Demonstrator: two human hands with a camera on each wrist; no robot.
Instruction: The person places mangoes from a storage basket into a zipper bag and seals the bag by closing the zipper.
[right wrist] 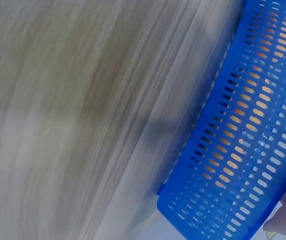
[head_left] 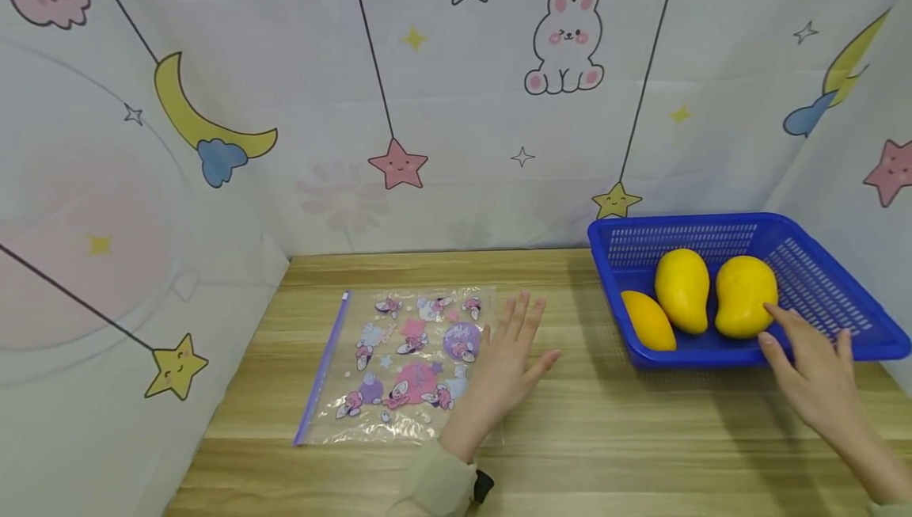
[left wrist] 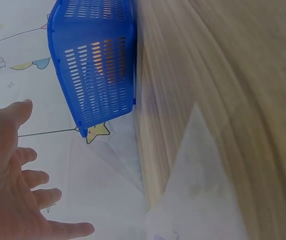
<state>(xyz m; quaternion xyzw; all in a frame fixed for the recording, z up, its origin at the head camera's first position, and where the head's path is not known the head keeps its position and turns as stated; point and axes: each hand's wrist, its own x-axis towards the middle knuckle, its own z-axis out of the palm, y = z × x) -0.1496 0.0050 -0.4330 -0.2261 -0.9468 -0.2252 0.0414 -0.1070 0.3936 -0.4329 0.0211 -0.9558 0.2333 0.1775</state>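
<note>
Three yellow mangoes, among them a left one (head_left: 648,321), a middle one (head_left: 682,291) and a right one (head_left: 746,297), lie in a blue plastic basket (head_left: 841,279). My right hand (head_left: 812,370) reaches over the near rim, its fingertips beside the right mango and its fingers loosely bent. In the right wrist view, part of that hand shows behind the basket wall (right wrist: 233,150). My left hand (head_left: 506,359) is spread over the right edge of a clear zip bag (head_left: 406,366) with cartoon prints and a purple slider strip. Its fingers are apart in the left wrist view.
The wooden tabletop (head_left: 584,446) carries the bag on the left and the basket on the right. A white cloth backdrop (head_left: 470,105) with printed stars, moons and rabbits rises behind the table and along both sides.
</note>
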